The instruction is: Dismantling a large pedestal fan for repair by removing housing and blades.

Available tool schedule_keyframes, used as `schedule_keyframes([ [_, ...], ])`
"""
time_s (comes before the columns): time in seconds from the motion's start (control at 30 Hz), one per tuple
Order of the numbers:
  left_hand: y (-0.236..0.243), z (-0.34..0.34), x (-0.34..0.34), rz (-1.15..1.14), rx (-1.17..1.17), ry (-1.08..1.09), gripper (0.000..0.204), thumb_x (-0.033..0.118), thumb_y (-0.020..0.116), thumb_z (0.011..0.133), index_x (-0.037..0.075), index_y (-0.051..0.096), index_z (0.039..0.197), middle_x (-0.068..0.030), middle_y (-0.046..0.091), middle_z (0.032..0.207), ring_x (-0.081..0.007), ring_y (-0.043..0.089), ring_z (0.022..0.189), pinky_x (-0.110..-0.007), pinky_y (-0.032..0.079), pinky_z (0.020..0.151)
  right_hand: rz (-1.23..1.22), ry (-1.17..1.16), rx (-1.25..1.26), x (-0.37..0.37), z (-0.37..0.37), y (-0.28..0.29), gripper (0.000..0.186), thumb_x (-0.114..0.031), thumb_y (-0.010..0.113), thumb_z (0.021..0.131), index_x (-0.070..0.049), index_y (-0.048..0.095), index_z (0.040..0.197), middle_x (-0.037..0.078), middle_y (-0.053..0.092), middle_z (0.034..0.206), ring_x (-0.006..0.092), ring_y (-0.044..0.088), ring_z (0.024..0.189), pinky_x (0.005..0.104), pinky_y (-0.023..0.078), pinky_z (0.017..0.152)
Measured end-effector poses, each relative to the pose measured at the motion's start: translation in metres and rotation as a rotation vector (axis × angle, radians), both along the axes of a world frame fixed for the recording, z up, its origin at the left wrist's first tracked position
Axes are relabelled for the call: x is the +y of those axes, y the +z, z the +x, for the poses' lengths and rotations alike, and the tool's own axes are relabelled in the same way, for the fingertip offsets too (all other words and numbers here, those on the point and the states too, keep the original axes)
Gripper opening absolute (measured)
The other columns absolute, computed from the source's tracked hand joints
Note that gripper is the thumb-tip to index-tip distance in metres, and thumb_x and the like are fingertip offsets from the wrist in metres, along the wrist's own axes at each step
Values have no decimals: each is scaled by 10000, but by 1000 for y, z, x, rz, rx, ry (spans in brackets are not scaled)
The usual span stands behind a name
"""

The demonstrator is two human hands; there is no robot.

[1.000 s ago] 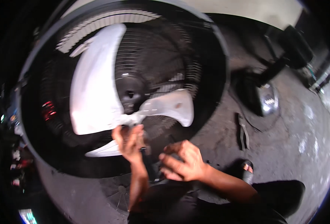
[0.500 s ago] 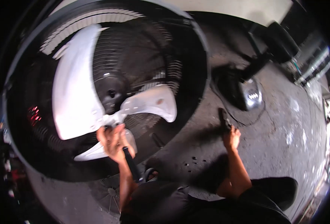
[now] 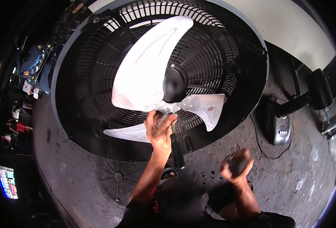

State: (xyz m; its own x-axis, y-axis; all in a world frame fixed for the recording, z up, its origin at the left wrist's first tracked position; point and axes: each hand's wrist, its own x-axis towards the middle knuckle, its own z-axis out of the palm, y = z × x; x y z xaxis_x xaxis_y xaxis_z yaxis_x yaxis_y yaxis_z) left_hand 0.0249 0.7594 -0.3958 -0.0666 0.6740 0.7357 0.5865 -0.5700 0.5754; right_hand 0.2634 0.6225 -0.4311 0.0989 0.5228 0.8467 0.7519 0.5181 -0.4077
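the left hand (image 3: 161, 133) pinches a black-handled tool (image 3: 178, 152) by the white fan rotor's (image 3: 152, 95) middle, while right of that rotor the right hand (image 3: 237, 167) curls, too blurred to tell around what.

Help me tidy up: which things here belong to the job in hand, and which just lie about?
Seemingly in use:
- fan blades, left hand at their hub
- fan cage
- black-handled tool
- blurred dark object in the right hand

Apparently lying about:
- black stand
- wire grille, possibly the fan's
- small dark bits

Silvery three-bladed propeller (image 3: 154, 91) over black grille (image 3: 210, 64)
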Motion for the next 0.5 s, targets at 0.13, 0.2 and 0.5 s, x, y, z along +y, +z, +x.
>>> schedule_keyframes([
  [0.13, 7, -1, 0, 31, 59, -29, 326, -136, 697, 710, 61, 729, 967, -137, 513, 1138, -197, 606, 871, -281, 501, 691, -138, 467, -38, -10, -31, 59, 518, -481, 700, 802, -49, 637, 1080, 67, 550, 784, 200, 557, 602, 279, 424, 494],
  [0.2, 8, -1, 0, -8, 6, -56, 334, -139, 692, 704, 75, 731, 957, -134, 502, 1131, -206, 608, 899, -285, 524, 708, -71, 482, -30, -12, -46, 74, 457, -433, 648, 862, -56, 626, 1120, 51, 550, 787, 190, 555, 608, 276, 421, 488],
  [0.5, 5, -1, -1, 11, 35, 10, 338, 24, 770, 658, 170, 752, 962, -130, 525, 1163, -262, 524, 899, -370, 425, 809, -204, 362, -288, -2, -42, 98, 594, -285, 762, 741, 14, 575, 1220, 36, 537, 750, 155, 541, 603, 260, 458, 471],
])
